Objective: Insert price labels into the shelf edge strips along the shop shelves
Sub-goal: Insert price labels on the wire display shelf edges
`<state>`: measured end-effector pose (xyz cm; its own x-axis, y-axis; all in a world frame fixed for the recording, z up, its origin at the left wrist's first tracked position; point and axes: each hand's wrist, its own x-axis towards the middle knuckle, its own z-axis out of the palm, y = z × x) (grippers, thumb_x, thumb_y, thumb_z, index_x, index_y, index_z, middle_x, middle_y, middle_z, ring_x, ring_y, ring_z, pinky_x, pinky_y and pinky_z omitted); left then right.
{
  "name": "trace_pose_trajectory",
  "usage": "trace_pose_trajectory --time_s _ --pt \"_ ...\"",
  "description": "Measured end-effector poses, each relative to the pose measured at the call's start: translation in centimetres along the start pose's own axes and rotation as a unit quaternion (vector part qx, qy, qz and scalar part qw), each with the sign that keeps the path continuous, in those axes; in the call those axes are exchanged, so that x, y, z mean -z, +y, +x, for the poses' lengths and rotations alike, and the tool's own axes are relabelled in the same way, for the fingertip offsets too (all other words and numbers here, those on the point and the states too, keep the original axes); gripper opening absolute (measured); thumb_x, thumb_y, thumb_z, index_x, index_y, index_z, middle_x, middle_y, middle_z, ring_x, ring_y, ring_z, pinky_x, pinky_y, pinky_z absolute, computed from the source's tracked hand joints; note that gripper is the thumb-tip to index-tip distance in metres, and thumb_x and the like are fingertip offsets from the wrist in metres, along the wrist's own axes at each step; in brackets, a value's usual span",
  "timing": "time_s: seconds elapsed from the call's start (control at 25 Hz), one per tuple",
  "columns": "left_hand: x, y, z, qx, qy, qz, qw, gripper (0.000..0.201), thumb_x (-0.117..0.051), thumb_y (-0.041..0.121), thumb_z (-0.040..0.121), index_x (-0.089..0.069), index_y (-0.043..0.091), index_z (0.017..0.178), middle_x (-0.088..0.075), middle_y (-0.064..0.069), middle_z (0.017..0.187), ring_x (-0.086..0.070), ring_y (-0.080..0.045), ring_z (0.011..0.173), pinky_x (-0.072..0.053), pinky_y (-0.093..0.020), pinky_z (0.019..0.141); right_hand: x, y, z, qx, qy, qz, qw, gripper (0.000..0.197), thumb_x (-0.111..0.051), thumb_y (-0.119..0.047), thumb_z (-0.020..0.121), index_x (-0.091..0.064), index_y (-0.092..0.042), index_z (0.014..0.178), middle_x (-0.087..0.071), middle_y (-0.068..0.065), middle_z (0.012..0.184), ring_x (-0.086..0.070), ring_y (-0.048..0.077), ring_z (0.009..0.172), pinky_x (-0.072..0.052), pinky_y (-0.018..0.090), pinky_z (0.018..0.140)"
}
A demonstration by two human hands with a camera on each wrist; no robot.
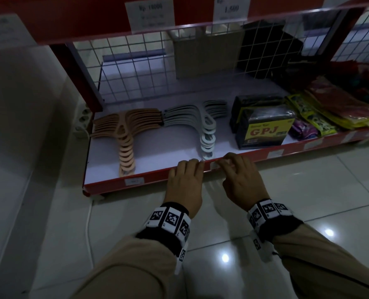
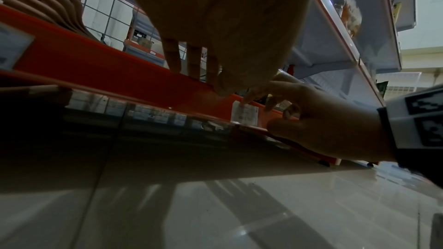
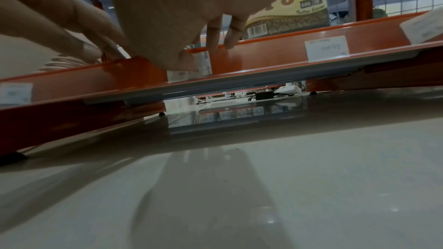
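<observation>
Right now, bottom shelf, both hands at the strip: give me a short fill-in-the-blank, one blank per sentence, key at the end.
1. Both hands work at the ____ edge strip of the bottom shelf.
2. The right hand is at a small white ____ on that strip.
3. Behind the left hand lies a stack of white ____.
4. The black pack reads ____.

Missing: red; price label; hangers; GPJ

Red letters "GPJ" stand on the yellow label of the black plastic-wrapped pack (image 1: 265,130). The white paper tag (image 1: 231,8) overhead reads "1.500"; its neighbour (image 1: 150,15) starts "Rp".
</observation>
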<state>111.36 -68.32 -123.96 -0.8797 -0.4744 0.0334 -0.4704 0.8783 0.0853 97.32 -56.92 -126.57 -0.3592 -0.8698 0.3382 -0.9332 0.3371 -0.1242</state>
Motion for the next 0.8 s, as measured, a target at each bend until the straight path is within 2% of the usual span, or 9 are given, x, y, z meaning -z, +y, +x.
trace_pose_trajectory --time_s 0.12,0.28,0.4,0.48,0.6,0.8 --pt "-0.2 0.1 -0.1 -0.002 0.011 0.0 1.0 0.064 -0.047 0.01 0.082 -0.028 0.017 0.143 -0.032 -0.005 0.142 -0.03 -0.027 0.128 -0.029 -0.039 0.103 0.1 -0.5 0.7 -0.024 0.001 0.022 0.999 0.051 -0.047 -0.005 0.063 -0.061 -0.008 0.112 -0.054 0.017 0.11 -0.05 0.036 0.087 -0.044 0.043 0.074" --pt "-0.5 0.2 -0.3 -0.006 0.04 -0.005 0.999 0.066 -0.048 0.007 0.078 -0.032 0.014 0.142 -0.034 -0.007 0.14 -0.028 -0.027 0.131 -0.024 -0.037 0.108 0.6 -1.0 1.3 -0.058 -0.031 0.01 0.998 0.041 -0.054 -0.008 0.064 -0.06 -0.009 0.104 -0.053 0.015 0.106 -0.048 0.036 0.092 -0.04 0.043 0.076" --pt "-0.8 0.3 -0.3 -0.009 0.029 -0.006 1.0 0.067 -0.046 0.007 0.079 -0.03 0.014 0.144 -0.032 -0.008 0.139 -0.028 -0.028 0.128 -0.026 -0.036 0.105 0.8 -0.9 1.4 -0.038 -0.064 -0.001 0.997 0.032 -0.054 -0.014 0.071 -0.058 -0.007 0.102 -0.054 0.013 0.102 -0.047 0.035 0.092 -0.039 0.044 0.077" --pt "-0.9 0.3 -0.2 -0.01 0.036 -0.012 0.999 0.065 -0.047 0.007 0.079 -0.034 0.013 0.142 -0.035 -0.008 0.137 -0.031 -0.028 0.126 -0.028 -0.036 0.104 1.0 -0.6 1.5 -0.028 -0.06 0.01 0.998 0.031 -0.057 -0.014 0.072 -0.057 -0.006 0.101 -0.054 0.013 0.1 -0.047 0.034 0.09 -0.039 0.043 0.077" --pt "-1.1 0.6 -0.4 -0.017 0.051 -0.02 0.998 0.057 -0.05 0.007 0.079 -0.043 0.014 0.135 -0.041 -0.007 0.132 -0.038 -0.026 0.119 -0.033 -0.034 0.101 0.9 -0.7 1.3 -0.017 -0.048 0.018 0.999 0.034 -0.061 -0.016 0.072 -0.058 -0.006 0.104 -0.054 0.013 0.099 -0.048 0.034 0.09 -0.041 0.042 0.077" --pt "-0.9 0.4 0.7 -0.005 0.033 -0.035 0.999 0.045 -0.05 0.012 0.084 -0.046 0.018 0.128 -0.045 -0.002 0.12 -0.04 -0.022 0.108 -0.037 -0.031 0.089 0.5 -0.2 0.6 -0.008 -0.025 0.047 0.999 0.04 -0.062 -0.011 0.074 -0.059 -0.004 0.114 -0.056 0.015 0.105 -0.051 0.034 0.093 -0.042 0.039 0.082"
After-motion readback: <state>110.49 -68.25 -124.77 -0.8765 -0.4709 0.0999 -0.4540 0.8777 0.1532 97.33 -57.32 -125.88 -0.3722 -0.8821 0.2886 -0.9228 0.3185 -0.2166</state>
